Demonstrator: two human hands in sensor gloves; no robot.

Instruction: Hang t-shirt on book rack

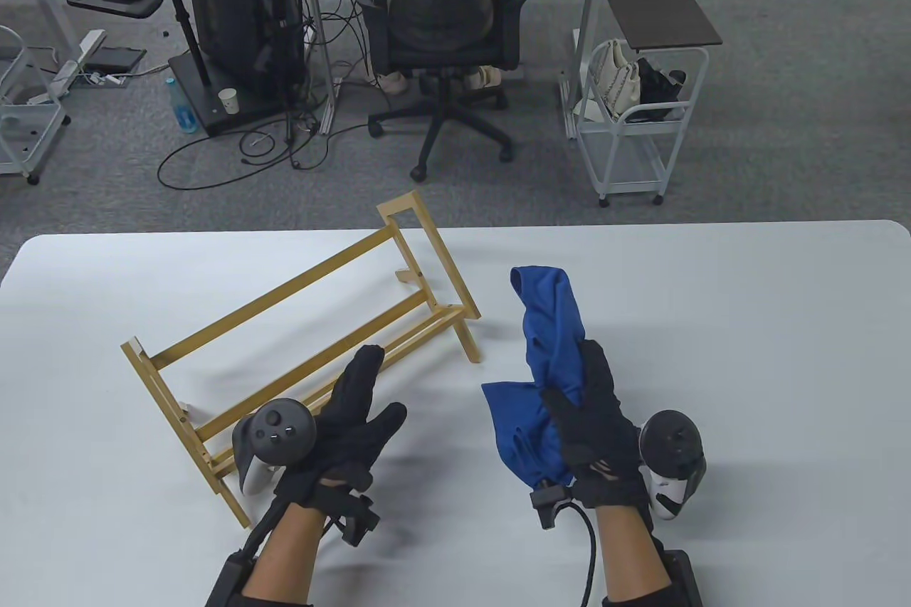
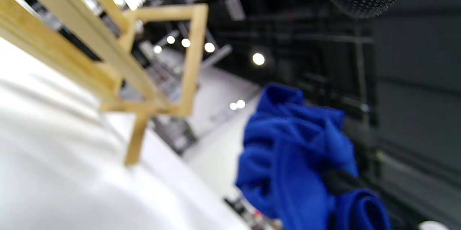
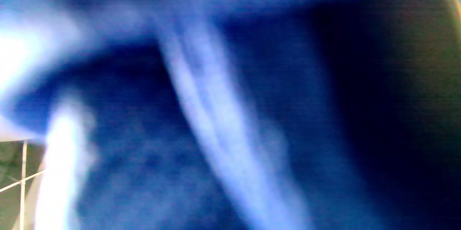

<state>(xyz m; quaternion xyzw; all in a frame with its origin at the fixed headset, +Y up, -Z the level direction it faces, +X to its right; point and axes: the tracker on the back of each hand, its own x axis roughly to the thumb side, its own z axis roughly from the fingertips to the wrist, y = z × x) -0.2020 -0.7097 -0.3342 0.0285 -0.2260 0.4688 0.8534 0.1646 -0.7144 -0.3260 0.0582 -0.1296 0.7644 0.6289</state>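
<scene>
A wooden book rack (image 1: 299, 344) stands slantwise on the white table (image 1: 747, 322), left of centre; it also shows in the left wrist view (image 2: 137, 75). My right hand (image 1: 594, 422) grips a bunched blue t-shirt (image 1: 548, 344) and holds it up, right of the rack; the shirt shows blurred in the left wrist view (image 2: 295, 158) and fills the right wrist view (image 3: 216, 114). My left hand (image 1: 349, 415) is open with fingers stretched out, just above the rack's front rails, holding nothing.
Beyond the table's far edge stand an office chair (image 1: 445, 30), a white trolley (image 1: 640, 116) with bags, and a computer stand (image 1: 235, 23) with cables on the floor.
</scene>
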